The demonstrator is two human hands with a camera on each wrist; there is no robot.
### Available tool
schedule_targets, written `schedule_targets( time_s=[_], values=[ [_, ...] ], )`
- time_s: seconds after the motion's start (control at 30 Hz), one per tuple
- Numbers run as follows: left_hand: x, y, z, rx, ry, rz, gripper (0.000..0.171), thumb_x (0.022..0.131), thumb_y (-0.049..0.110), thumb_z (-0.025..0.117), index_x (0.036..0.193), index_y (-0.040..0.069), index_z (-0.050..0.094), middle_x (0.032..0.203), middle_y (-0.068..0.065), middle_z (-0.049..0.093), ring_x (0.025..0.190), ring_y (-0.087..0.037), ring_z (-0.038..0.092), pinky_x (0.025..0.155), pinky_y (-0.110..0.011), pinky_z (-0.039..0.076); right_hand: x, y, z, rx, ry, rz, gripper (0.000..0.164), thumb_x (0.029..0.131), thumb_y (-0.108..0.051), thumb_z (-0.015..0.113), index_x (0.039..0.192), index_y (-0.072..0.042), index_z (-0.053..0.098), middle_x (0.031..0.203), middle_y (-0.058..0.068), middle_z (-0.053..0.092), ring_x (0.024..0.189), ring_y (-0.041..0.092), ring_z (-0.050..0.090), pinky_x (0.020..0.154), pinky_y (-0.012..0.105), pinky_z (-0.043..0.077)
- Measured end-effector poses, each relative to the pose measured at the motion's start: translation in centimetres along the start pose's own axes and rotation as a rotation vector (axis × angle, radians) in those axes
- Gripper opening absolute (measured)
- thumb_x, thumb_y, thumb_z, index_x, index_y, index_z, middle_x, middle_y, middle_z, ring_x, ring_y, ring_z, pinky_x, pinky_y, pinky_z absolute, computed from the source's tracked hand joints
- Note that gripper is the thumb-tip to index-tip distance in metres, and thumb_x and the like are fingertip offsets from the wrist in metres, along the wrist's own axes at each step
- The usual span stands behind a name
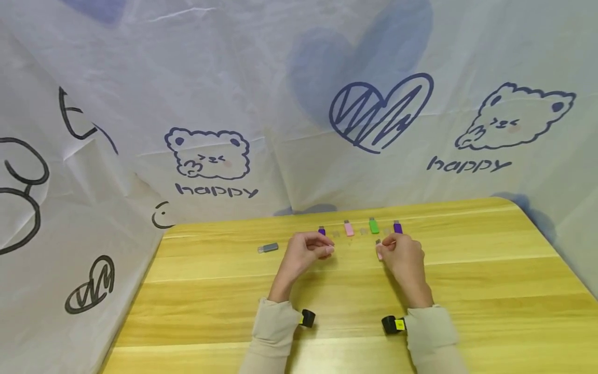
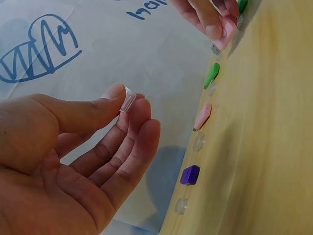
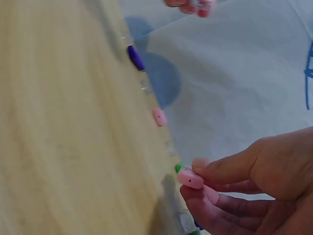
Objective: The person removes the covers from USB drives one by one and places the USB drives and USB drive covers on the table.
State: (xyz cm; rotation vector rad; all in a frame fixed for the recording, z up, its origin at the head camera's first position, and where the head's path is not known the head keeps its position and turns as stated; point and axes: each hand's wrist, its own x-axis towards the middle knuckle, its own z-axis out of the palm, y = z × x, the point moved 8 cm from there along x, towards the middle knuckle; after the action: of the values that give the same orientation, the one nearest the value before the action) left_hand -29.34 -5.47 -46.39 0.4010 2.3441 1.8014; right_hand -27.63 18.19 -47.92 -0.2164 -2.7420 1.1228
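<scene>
Over the desk [image 1: 486, 280], left hand [image 1: 301, 255] is pinching a clear cap [image 2: 128, 102], right hand [image 1: 405, 258] is gripping a pink flash drive [image 3: 190, 178].

Printed white backdrop [image 1: 243, 78], yellow wood-grain table [image 1: 196, 311].
Far side: left bear drawing [image 1: 207, 154] and right bear drawing [image 1: 516, 118], each above "happy" lettering [image 1: 216, 190], scribbled navy heart [image 1: 380, 115] between. Left side: black heart [image 1: 91, 285]. Table's far-right corner rounded.

Seven USB sticks [image 1: 374, 226] show: one grey stick [image 1: 269, 248], two purple sticks [image 1: 397, 227], two pink sticks [image 1: 349, 228] and two green sticks [image 2: 212, 75]. Clear plastic caps [image 2: 199, 141] number at least five, some too faint to count surely. There are one counter [image 1: 205, 311], two bear drawings [image 1: 208, 156], two "happy" captions [image 1: 217, 190] and two sleeves [image 1: 275, 327].
</scene>
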Motion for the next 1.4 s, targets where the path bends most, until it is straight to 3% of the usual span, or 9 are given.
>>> schedule_targets(
  time_s=[0.27, 0.43, 0.67, 0.8, 0.97, 1.2, 1.4],
  values=[
    [0.3, 0.1, 1.6, 0.04, -0.043, 0.009, 0.004, 0.092, 0.0, 0.075, 0.095, -0.002, 0.077, 0.085, -0.01, 0.075, 0.086, -0.046, 0.071, 0.08, -0.055, 0.06, -0.4, 0.3, 0.3, -0.068, 0.003, 0.011, 0.014, 0.092, -0.011, 0.077, 0.087, 0.002, 0.074, 0.072, 0.009, 0.072, 0.06, 0.025, 0.065, 0.057, 0.043, 0.055],
    [0.4, 0.1, 2.2, 0.053, -0.045, 0.005, 0.004, 0.092, 0.0, 0.075, 0.094, -0.003, 0.077, 0.086, -0.012, 0.075, 0.085, -0.045, 0.071, 0.078, -0.054, 0.061, -0.6, 0.8, -0.1, -0.138, 0.015, 0.045, 0.019, 0.092, -0.019, 0.078, 0.08, -0.005, 0.073, 0.069, 0.007, 0.069, 0.057, 0.026, 0.061, 0.049, 0.041, 0.049],
    [0.6, 0.5, 3.3, 0.068, -0.058, 0.006, 0.004, 0.091, -0.002, 0.075, 0.094, -0.003, 0.077, 0.086, -0.013, 0.075, 0.084, -0.042, 0.073, 0.077, -0.052, 0.062, -0.7, 1.1, -0.8, -0.173, 0.042, 0.053, 0.021, 0.092, -0.018, 0.077, 0.077, -0.007, 0.069, 0.07, 0.01, 0.067, 0.059, 0.03, 0.061, 0.049, 0.044, 0.048],
    [0.8, 0.4, 4.0, 0.08, -0.059, 0.016, 0.005, 0.092, -0.003, 0.075, 0.095, -0.004, 0.077, 0.086, -0.013, 0.076, 0.083, -0.039, 0.073, 0.072, -0.038, 0.063, -0.5, 1.2, -1.0, -0.166, 0.045, 0.051, 0.02, 0.092, -0.016, 0.076, 0.076, -0.007, 0.069, 0.071, 0.011, 0.068, 0.06, 0.03, 0.061, 0.051, 0.044, 0.049],
    [1.2, -0.1, 5.5, 0.096, -0.068, 0.01, 0.007, 0.093, -0.003, 0.073, 0.096, -0.005, 0.078, 0.088, -0.011, 0.076, 0.082, -0.034, 0.073, 0.064, -0.021, 0.055, -0.5, 0.5, -1.7, -0.138, 0.053, 0.02, 0.016, 0.093, -0.013, 0.074, 0.082, -0.002, 0.07, 0.074, 0.013, 0.069, 0.059, 0.027, 0.059, 0.05, 0.04, 0.048],
    [3.2, 0.1, 7.8, 0.255, -0.07, 0.05, 0.009, 0.093, 0.001, 0.074, 0.092, 0.004, 0.082, 0.088, -0.002, 0.076, 0.074, -0.008, 0.065, 0.066, -0.019, 0.053, -0.5, -0.2, -3.9, -0.089, 0.121, -0.032, 0.014, 0.095, -0.009, 0.071, 0.097, 0.005, 0.07, 0.078, 0.013, 0.068, 0.064, 0.027, 0.061, 0.056, 0.039, 0.048],
    [4.8, 0.0, 8.6, 0.415, -0.089, 0.06, 0.008, 0.092, 0.004, 0.076, 0.089, 0.006, 0.083, 0.086, -0.001, 0.077, 0.08, -0.009, 0.067, 0.072, -0.019, 0.055, -0.1, 0.9, -4.6, -0.07, 0.116, -0.028, 0.017, 0.094, -0.008, 0.072, 0.102, 0.007, 0.07, 0.082, 0.015, 0.069, 0.068, 0.028, 0.063, 0.059, 0.04, 0.05]
  ],
)
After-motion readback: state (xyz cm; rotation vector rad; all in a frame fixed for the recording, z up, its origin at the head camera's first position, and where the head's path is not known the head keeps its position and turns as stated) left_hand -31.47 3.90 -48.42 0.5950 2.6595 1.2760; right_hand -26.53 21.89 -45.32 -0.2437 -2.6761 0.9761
